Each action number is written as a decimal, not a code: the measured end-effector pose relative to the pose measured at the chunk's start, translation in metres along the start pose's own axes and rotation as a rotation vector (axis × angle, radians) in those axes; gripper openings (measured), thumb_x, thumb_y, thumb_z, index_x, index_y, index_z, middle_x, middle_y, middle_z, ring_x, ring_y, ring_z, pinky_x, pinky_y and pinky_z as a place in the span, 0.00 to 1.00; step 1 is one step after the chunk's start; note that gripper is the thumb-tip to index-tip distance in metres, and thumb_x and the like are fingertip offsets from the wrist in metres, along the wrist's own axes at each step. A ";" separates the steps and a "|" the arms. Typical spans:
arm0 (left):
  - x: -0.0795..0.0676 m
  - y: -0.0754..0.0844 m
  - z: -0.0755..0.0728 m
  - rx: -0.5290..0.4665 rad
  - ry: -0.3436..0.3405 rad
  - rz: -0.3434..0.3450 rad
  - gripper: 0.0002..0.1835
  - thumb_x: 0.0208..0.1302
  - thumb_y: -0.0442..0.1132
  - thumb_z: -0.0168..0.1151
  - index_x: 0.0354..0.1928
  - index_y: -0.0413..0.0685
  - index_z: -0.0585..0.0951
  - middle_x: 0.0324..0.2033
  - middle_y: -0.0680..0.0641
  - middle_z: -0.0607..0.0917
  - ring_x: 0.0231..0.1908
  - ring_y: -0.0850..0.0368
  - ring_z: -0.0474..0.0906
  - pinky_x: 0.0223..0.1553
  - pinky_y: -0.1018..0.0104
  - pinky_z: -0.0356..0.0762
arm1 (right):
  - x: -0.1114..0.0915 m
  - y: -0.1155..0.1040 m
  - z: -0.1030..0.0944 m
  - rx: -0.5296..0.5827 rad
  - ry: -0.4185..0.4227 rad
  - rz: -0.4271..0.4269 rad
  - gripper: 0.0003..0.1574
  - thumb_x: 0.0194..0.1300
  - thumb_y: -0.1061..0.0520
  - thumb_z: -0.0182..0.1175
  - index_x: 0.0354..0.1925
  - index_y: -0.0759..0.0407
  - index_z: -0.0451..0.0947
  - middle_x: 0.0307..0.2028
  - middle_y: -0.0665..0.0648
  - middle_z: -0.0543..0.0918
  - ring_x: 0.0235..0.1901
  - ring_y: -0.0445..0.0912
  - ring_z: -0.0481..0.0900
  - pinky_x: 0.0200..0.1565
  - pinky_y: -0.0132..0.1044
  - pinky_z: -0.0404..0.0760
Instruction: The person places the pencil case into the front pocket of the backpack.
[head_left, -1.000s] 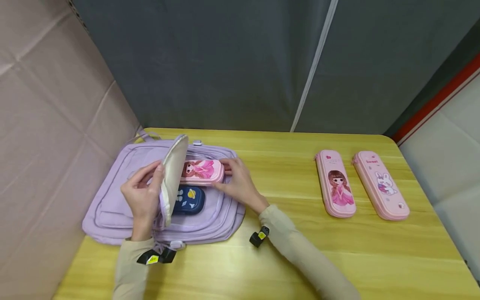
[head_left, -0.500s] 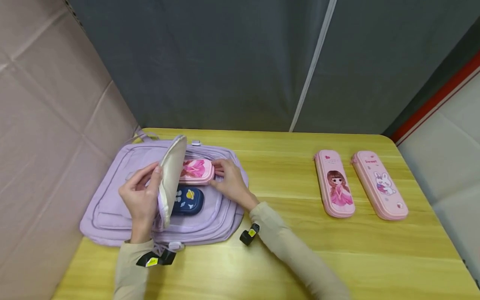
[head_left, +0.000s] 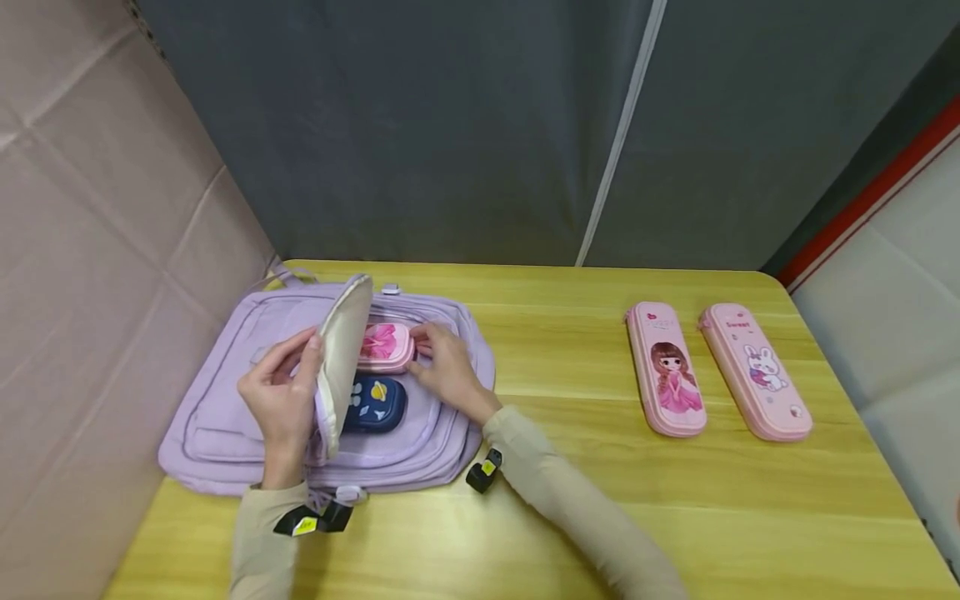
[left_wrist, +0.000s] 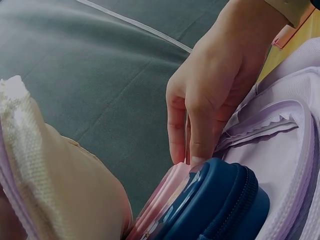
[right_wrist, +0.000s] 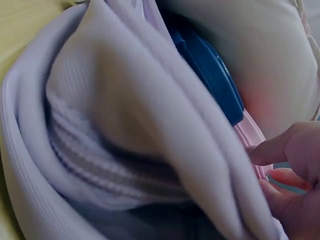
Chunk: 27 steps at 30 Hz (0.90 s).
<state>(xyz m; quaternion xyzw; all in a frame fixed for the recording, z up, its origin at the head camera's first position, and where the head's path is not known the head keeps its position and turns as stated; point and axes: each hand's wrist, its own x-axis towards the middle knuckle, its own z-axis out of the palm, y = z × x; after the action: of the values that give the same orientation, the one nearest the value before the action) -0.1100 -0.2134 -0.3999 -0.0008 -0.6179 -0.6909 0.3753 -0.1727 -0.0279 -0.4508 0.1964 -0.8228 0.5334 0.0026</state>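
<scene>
A lilac backpack (head_left: 232, 375) lies flat on the table at the left, its front pocket unzipped. My left hand (head_left: 285, 392) pinches the edge of the raised pocket flap (head_left: 347, 358), whose cream lining faces right. Partly inside the pocket is a pink pencil case (head_left: 387, 346) with a doll print; its left part is hidden behind the flap. My right hand (head_left: 453, 371) grips its right end with thumb and fingers. Beside it, nearer to me, a navy pencil case (head_left: 378, 403) with planet shapes sits in the pocket. In the left wrist view the navy case (left_wrist: 220, 200) overlaps the pink one (left_wrist: 167, 192).
Two more pink pencil cases lie side by side at the right of the yellow wooden table (head_left: 540, 517): one with a doll (head_left: 667, 371), one with a rabbit (head_left: 757, 371). A grey curtain (head_left: 450, 133) hangs behind, and a pale padded wall (head_left: 112, 250) stands at the left.
My right hand has moved left, sliding the pink pencil case farther behind the flap into the pocket. The left hand stays nearly still on the flap.
</scene>
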 end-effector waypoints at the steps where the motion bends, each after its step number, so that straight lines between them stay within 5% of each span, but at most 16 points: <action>1: 0.000 0.000 0.001 -0.007 0.000 -0.001 0.11 0.58 0.21 0.67 0.40 0.16 0.82 0.33 0.51 0.91 0.35 0.62 0.89 0.41 0.76 0.86 | 0.000 0.000 0.000 -0.007 0.003 -0.002 0.27 0.56 0.72 0.70 0.54 0.74 0.75 0.53 0.70 0.79 0.53 0.57 0.85 0.57 0.33 0.83; 11: -0.003 -0.005 0.001 -0.038 0.010 -0.001 0.10 0.58 0.21 0.67 0.40 0.16 0.82 0.33 0.50 0.91 0.34 0.62 0.89 0.40 0.77 0.85 | -0.019 0.001 -0.030 -0.051 0.037 -0.071 0.26 0.60 0.66 0.69 0.56 0.71 0.76 0.51 0.68 0.83 0.51 0.55 0.85 0.56 0.38 0.85; 27: -0.002 -0.006 0.001 -0.012 0.031 -0.030 0.11 0.59 0.23 0.69 0.40 0.17 0.83 0.32 0.51 0.91 0.34 0.63 0.89 0.40 0.77 0.85 | -0.052 0.018 -0.101 -0.086 0.133 -0.011 0.28 0.64 0.61 0.68 0.59 0.71 0.74 0.55 0.68 0.82 0.54 0.58 0.82 0.60 0.48 0.83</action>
<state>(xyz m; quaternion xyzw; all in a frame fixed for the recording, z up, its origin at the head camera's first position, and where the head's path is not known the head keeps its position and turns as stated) -0.1117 -0.2116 -0.4058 0.0170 -0.6078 -0.7001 0.3744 -0.1512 0.0838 -0.4343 0.1648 -0.8419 0.5092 0.0685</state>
